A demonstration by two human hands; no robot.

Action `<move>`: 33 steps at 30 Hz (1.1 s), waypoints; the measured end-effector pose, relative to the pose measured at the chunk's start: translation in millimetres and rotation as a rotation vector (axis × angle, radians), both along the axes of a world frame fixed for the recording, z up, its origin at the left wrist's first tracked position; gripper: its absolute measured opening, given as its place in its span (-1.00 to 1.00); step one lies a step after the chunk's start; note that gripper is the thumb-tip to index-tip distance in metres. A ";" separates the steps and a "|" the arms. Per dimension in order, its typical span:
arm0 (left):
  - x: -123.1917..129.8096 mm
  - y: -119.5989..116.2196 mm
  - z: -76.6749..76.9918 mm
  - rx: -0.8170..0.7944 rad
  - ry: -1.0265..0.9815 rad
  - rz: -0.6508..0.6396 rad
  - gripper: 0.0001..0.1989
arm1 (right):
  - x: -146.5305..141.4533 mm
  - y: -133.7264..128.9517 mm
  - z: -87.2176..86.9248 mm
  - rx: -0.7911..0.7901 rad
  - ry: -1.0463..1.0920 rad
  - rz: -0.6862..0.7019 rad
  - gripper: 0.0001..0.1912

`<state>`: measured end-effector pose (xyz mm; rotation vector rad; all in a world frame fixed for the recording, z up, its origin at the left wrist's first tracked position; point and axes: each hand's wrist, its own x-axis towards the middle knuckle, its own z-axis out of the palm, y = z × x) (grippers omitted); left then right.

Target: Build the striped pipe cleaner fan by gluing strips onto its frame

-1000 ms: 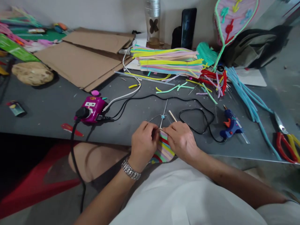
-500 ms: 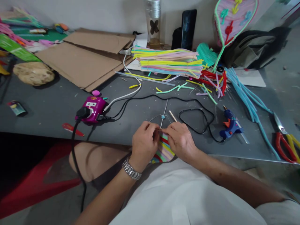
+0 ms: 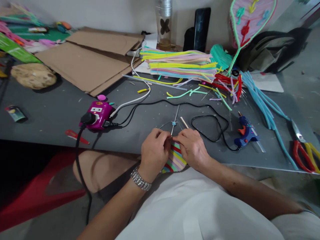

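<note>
Close to the table's front edge, my left hand (image 3: 155, 146) and my right hand (image 3: 193, 146) meet with fingertips pinched together. Between and below them is a piece striped with colourful pipe cleaners (image 3: 177, 159), red, yellow, pink and green, partly covered by my fingers. Both hands grip its upper edge. From there a thin wire frame (image 3: 175, 115) sticks out over the table, with a small light-blue knot (image 3: 174, 123) where its wires join. A pale stick end (image 3: 184, 122) shows just beyond my right hand. What exactly my fingertips pinch is hidden.
A blue glue gun (image 3: 246, 133) and its looped cord lie to the right, by scissors (image 3: 301, 146). At left are a purple power adapter (image 3: 98, 115), a red cutter (image 3: 77, 136) and cardboard (image 3: 82, 68). Bundled pipe cleaners (image 3: 180, 65), a bottle (image 3: 164, 26) and a phone (image 3: 202, 30) stand behind.
My fingers shift only very slightly at the edge of the striped piece. The view has tilted a little; nothing else has visibly moved.
</note>
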<state>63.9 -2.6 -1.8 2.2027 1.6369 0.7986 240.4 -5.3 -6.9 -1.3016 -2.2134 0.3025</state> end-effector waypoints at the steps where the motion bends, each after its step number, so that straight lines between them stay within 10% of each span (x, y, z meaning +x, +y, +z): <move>1: 0.1 -0.1 0.2 -0.004 0.003 0.000 -0.83 | -0.1 0.1 0.0 0.002 -0.001 0.000 -0.65; 33: -0.3 -1.2 -0.3 0.064 -0.070 -0.015 -0.93 | -5.4 -4.5 2.9 0.112 -0.072 -0.021 -0.76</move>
